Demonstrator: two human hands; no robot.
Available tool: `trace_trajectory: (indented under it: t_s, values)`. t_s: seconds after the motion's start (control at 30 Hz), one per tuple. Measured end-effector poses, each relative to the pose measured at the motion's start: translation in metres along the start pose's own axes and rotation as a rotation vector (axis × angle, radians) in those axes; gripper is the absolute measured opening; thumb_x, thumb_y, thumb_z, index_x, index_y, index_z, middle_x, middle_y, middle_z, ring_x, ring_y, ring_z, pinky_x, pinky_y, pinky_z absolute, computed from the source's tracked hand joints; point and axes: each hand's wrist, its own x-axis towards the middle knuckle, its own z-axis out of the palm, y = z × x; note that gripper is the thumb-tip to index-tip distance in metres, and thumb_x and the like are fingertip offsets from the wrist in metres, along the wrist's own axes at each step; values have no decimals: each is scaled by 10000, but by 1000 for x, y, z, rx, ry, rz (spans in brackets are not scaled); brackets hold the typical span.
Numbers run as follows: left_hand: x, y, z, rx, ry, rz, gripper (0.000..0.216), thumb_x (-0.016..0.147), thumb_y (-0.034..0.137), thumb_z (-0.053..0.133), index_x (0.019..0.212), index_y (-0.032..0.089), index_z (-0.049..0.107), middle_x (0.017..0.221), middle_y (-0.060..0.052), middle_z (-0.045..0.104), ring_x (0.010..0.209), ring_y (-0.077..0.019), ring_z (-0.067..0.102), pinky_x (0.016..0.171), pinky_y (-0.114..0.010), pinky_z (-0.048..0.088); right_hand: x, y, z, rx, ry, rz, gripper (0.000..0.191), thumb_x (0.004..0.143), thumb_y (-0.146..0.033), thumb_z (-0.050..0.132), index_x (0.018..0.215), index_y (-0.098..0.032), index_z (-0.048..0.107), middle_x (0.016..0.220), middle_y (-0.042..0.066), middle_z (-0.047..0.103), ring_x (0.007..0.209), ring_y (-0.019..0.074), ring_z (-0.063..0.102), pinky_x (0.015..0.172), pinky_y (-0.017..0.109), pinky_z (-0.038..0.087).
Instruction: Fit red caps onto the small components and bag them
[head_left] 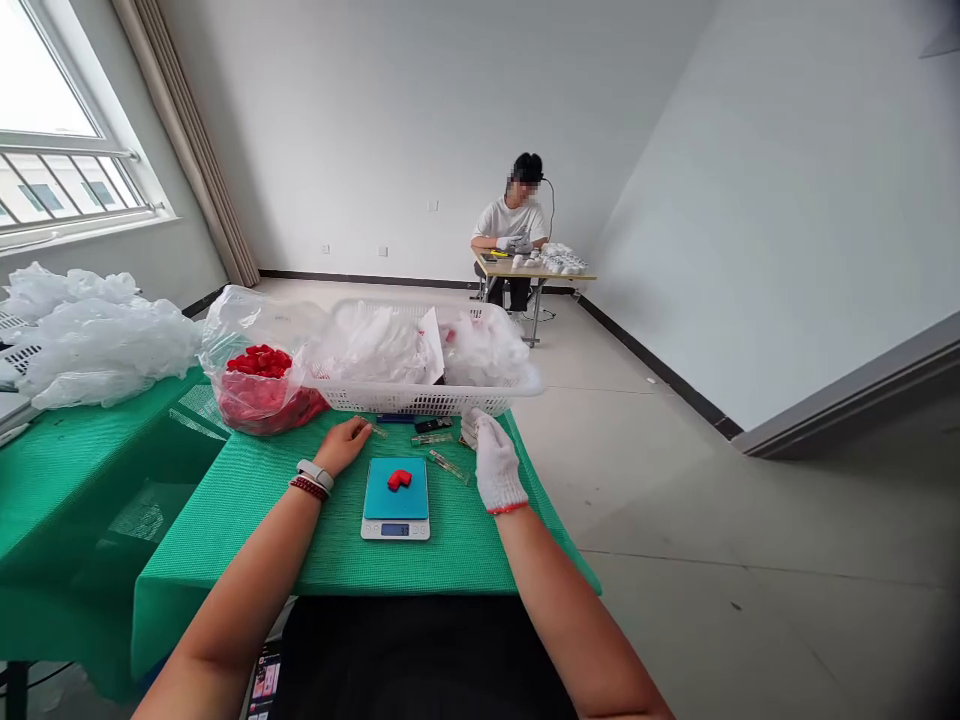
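Observation:
My bare left hand (343,444), with a grey band and beads at the wrist, rests on the green cloth. Its fingers are curled together at the near end of a small clear packet (379,430). My right hand (495,462), in a white knit glove with a red cuff, is by the basket's front edge. Its fingers are pressed together; what they hold is hidden. Between my hands, a red elbow-shaped piece (400,480) lies on a digital scale (396,530). More clear packets (448,466) (431,439) lie beyond the scale.
A white plastic basket (420,402) of clear bags stands behind. Left of it is a bag of red pieces (259,385). A dark object (433,425) lies before the basket. More clear bags (112,345) are at far left. Another person (514,220) sits at a table behind.

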Motion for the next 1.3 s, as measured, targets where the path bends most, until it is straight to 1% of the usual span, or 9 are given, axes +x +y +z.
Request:
trace_trajectory:
  t_s: [0.13, 0.3, 0.4, 0.53, 0.67, 0.83, 1.1, 1.23, 1.3]
  values:
    - [-1, 2, 0, 58, -22, 42, 378, 903, 464, 414, 757, 185, 623, 636, -1, 560, 598, -170, 518, 575, -263, 347, 4, 6, 2, 121, -14, 207, 322, 862, -413, 550, 1050, -182, 672, 1081, 93, 717, 987, 214, 693, 911, 395, 552]
    - [-4, 11, 2, 97, 81, 67, 396, 896, 500, 443, 752, 175, 616, 548, 25, 445, 537, -147, 431, 511, -250, 287, -7, 6, 9, -68, -188, 127, 336, 897, -413, 504, 1056, -173, 677, 1118, 100, 699, 1020, 206, 669, 918, 367, 541]
    - [-7, 17, 5, 75, 95, 89, 392, 892, 490, 458, 754, 165, 629, 547, 24, 443, 530, -139, 421, 504, -245, 298, -12, 1, 10, -328, -237, 3, 370, 931, -423, 440, 1094, -187, 673, 1141, 83, 685, 1067, 208, 633, 953, 376, 509]
    - [-12, 26, 6, 86, 9, 182, 363, 878, 487, 514, 771, 169, 654, 570, 17, 500, 545, -138, 455, 540, -249, 351, -17, -11, 8, -890, -252, -168, 294, 932, -393, 463, 979, -242, 712, 1151, 32, 651, 1088, 206, 581, 967, 349, 456]
    - [-19, 41, 3, 134, -138, 407, 296, 858, 455, 591, 805, 181, 689, 702, -34, 609, 687, -176, 550, 669, -287, 427, -20, -20, 11, -1224, -354, -166, 227, 862, -419, 589, 959, -253, 709, 1169, 42, 598, 1059, 228, 556, 859, 328, 470]
    - [-27, 58, 2, 197, -238, 545, 295, 806, 470, 666, 865, 185, 716, 748, -58, 625, 750, -205, 558, 705, -321, 445, -22, -27, 16, -1457, -402, -121, 394, 835, -518, 599, 1101, -238, 677, 1131, 99, 585, 1041, 286, 539, 828, 377, 459]
    - [-29, 62, 5, 259, -358, 569, 302, 761, 454, 707, 939, 210, 731, 882, -77, 639, 836, -221, 571, 769, -341, 465, -20, -29, 14, -1437, -431, -158, 350, 895, -502, 517, 1010, -242, 721, 1041, 85, 644, 978, 258, 579, 789, 338, 449]
    - [-29, 61, 5, 263, -366, 577, 229, 809, 404, 665, 902, 204, 728, 872, -73, 622, 829, -210, 572, 757, -331, 470, -11, -30, -2, -1125, -285, -193, 400, 987, -440, 340, 1092, -264, 683, 1096, 28, 661, 996, 176, 596, 837, 260, 446]
    - [-30, 60, 6, 262, -341, 568, 206, 825, 381, 649, 902, 201, 715, 883, -72, 619, 841, -209, 574, 761, -330, 474, -3, -32, -11, -1102, -173, -214, 400, 991, -423, 331, 1141, -253, 660, 1149, 35, 646, 1044, 177, 582, 876, 261, 437]
